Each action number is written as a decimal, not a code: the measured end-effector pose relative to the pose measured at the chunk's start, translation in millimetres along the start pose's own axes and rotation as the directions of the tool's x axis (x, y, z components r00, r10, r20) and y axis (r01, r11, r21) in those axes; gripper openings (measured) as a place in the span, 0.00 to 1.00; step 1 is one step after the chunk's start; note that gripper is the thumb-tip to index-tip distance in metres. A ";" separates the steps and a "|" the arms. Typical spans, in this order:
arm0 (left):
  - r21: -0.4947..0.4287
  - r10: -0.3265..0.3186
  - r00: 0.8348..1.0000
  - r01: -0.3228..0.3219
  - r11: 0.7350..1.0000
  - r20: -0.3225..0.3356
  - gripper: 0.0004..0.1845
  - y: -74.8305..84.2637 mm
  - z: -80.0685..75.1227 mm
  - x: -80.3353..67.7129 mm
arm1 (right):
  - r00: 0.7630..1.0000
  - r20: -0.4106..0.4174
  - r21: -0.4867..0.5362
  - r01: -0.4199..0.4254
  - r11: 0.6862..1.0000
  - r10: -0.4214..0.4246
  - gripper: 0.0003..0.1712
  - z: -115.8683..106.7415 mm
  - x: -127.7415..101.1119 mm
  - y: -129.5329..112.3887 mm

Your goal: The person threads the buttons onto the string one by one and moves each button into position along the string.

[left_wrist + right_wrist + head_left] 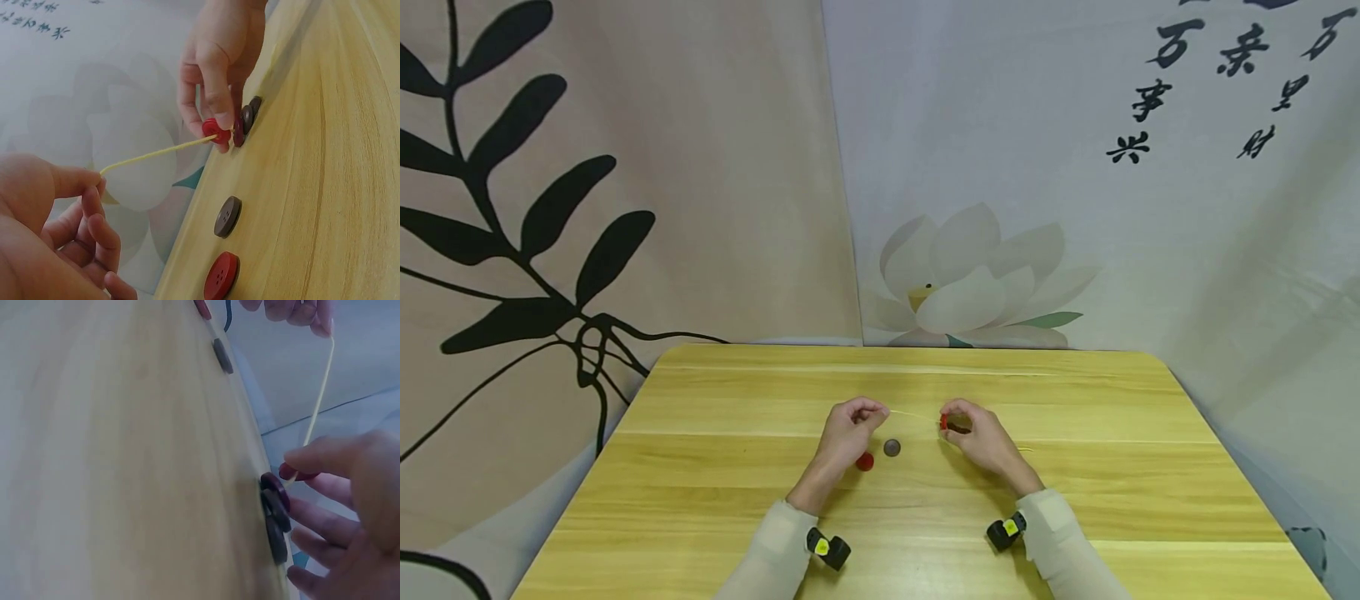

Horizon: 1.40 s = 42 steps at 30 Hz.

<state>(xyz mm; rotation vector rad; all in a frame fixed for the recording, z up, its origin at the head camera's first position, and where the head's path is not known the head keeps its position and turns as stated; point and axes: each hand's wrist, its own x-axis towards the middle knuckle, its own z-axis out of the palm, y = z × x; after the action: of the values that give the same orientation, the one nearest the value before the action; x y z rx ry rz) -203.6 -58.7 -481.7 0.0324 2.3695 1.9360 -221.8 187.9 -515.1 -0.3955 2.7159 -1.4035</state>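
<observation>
Left hand (848,433): thumb and forefinger pinching the end of a length of yellow cord (156,152); remaining fingers curled loosely.

Right hand (987,435): thumb and fingers pinching a bright red button (211,129), held on edge above the bench; the cord passes into its face.

Yellow cord: one, running taut from the left hand to the bright red button; a further stretch lies on the bench beyond the right hand.

Dark red button (238,133): one, on edge, just beside the bright red button; cord visible between the two.

Dark brown buttons, two: the first (247,119) and the second (255,104) lined up behind the dark red button, beneath the right hand; whether they touch the bench cannot be told.

Loose brown button (227,217): one, four-holed, flat on the bench between the hands, nearer the left.

Loose red button (221,275): one, four-holed, flat on the bench beside the left hand, near the loose brown button.

Bench (910,533): pale yellow wood grain, rounded far corners.

Sleeves, two, cream: left (775,554), right (1067,542); a black camera at each wrist.

Backdrop: cloth, printed with a pale lotus (977,283), a dark leafy branch (550,208) and black characters (1168,42).
</observation>
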 end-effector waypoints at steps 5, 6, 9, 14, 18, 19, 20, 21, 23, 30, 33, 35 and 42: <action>-0.002 -0.001 1.000 0.001 1.000 0.005 0.11 1.0 0.3 -0.1 | 1.000 0.016 0.019 0.010 1.000 -0.011 0.16 0.0 -0.9 5.6; -0.002 0.000 1.000 0.000 1.000 0.006 0.11 1.0 0.3 -0.1 | 1.000 0.018 0.019 0.015 1.000 -0.015 0.16 0.0 -0.9 6.7; -0.006 0.000 1.000 0.000 1.000 0.009 0.11 0.8 0.7 0.0 | 0.999 0.027 0.012 0.022 1.000 -0.022 0.16 -0.8 -1.0 8.2; -0.004 -0.007 1.000 0.007 1.000 0.013 0.11 -0.6 1.4 0.3 | 0.998 0.047 -0.014 0.042 0.999 -0.042 0.14 -1.8 -1.3 9.6; 0.001 -0.017 1.000 0.017 1.000 0.018 0.11 -1.1 1.6 -0.2 | 0.998 0.048 -0.045 0.040 0.998 -0.037 0.14 -2.0 -2.6 9.2; 0.003 -0.018 1.000 0.018 1.000 0.019 0.11 -1.0 1.5 -0.5 | 0.998 0.046 -0.052 0.040 0.998 -0.038 0.14 -2.1 -2.7 8.9; 0.004 -0.018 1.000 0.018 1.000 0.020 0.11 -0.7 1.5 -0.8 | 0.998 0.045 -0.057 0.037 0.998 -0.034 0.14 -2.2 -2.8 8.3; 0.006 -0.017 1.000 0.016 1.000 0.019 0.11 -0.4 1.4 -1.0 | 0.999 0.042 -0.059 0.033 0.998 -0.030 0.14 -2.3 -2.8 7.5; 0.007 -0.012 1.000 0.012 1.000 0.019 0.10 0.1 1.1 -1.4 | 0.999 0.041 -0.059 0.031 0.998 -0.029 0.14 -2.5 -2.4 5.9; 0.010 -0.005 1.000 0.004 1.000 0.023 0.08 0.7 0.1 -2.0 | 0.999 0.044 -0.076 0.018 0.997 -0.014 0.14 -2.4 -0.4 3.7; 0.001 -0.004 1.000 0.004 1.000 0.028 0.08 0.8 0.0 -2.1 | 0.999 0.042 -0.091 0.025 0.996 -0.021 0.14 -1.4 0.5 4.5; -0.003 -0.004 1.000 0.004 1.000 0.031 0.08 0.7 0.1 -2.3 | 0.999 0.039 -0.090 0.028 0.995 -0.025 0.14 -0.6 0.8 4.9; 0.001 -0.009 0.999 0.009 1.000 0.031 0.07 -0.1 0.6 -2.9 | 0.999 0.029 -0.085 0.022 0.996 -0.019 0.13 1.2 0.1 4.7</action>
<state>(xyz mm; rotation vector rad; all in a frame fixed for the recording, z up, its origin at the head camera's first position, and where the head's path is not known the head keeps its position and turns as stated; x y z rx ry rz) -200.6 -58.3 -481.8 0.0513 2.3466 1.9167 -222.6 189.5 -519.6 -0.4459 2.7636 -1.2805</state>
